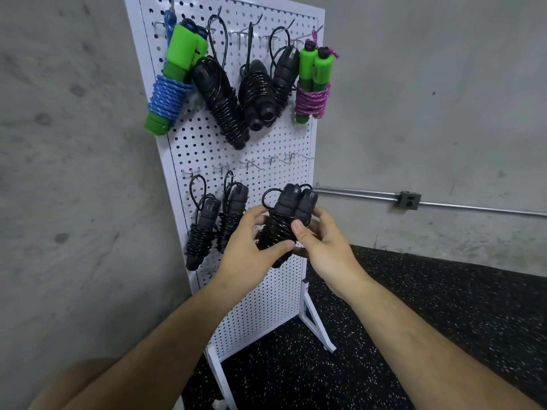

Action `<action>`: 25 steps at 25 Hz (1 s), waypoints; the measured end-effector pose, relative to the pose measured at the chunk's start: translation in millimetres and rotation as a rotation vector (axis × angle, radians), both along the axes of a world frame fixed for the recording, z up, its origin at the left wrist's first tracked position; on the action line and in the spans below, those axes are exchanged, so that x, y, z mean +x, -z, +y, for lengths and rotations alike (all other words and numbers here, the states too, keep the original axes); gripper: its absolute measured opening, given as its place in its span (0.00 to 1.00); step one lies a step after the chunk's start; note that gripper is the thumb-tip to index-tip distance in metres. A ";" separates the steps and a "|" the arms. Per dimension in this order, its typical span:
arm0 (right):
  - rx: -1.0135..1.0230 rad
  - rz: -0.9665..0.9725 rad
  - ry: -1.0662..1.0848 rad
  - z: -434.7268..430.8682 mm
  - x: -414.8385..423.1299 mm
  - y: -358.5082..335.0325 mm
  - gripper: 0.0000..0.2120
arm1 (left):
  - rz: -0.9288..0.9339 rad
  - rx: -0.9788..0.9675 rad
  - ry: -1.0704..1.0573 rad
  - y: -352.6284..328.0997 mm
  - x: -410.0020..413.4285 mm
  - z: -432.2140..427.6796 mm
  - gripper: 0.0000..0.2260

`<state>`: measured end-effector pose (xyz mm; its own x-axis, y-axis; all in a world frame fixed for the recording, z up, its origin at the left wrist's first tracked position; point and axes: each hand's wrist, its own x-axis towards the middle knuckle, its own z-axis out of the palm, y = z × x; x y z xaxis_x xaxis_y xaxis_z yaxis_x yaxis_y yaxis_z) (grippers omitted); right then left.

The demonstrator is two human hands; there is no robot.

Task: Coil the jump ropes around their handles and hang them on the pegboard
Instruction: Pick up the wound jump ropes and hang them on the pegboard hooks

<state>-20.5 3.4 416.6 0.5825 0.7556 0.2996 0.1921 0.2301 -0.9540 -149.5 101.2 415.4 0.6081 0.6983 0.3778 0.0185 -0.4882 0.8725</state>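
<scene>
Head view: a grey concrete wall (414,84) and speckled black floor (444,306) back a white pegboard (266,306), which already carries seven coiled ropes.

The eighth rope (284,223), black, sits mid-frame in front of the board's 4 o'clock area, not yet hung. The left hand (245,253) grips it from 8 o'clock, thumb laid across the coils. The right hand (322,244) grips from 4 o'clock, thumb pressed on the wraps.

Its hanging loop (268,196) pokes out at the bundle's 11 o'clock, and the bare hooks (278,159) wait at 12 o'clock. That loop looks small and floppy, so it could miss the thin hook. If either thumb lifts, the wraps may spring loose.

Both hands' fingers are hidden behind the bundle. The rope's free end and the handles' lower tips cannot be made out, and the hooks are faint.
</scene>
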 end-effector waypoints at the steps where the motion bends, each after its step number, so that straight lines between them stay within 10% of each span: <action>1: -0.005 -0.093 0.026 0.3 -0.4 -1.7 0.24 | 0.016 0.025 -0.019 -3.1 -2.5 2.0 0.31; 7: -0.063 -0.727 0.106 7.7 19.6 -18.2 0.36 | 0.068 0.286 -0.105 -15.9 -9.7 21.1 0.30; 25: 0.016 -0.553 0.181 91.0 56.2 -3.3 0.32 | 0.225 0.591 -0.246 -22.2 36.7 79.8 0.24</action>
<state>35.6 94.4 419.9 0.4556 0.6515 0.6066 0.6987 0.1605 -0.6972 -112.9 181.0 437.6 0.5669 0.5409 0.6213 0.3399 -0.8406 0.4218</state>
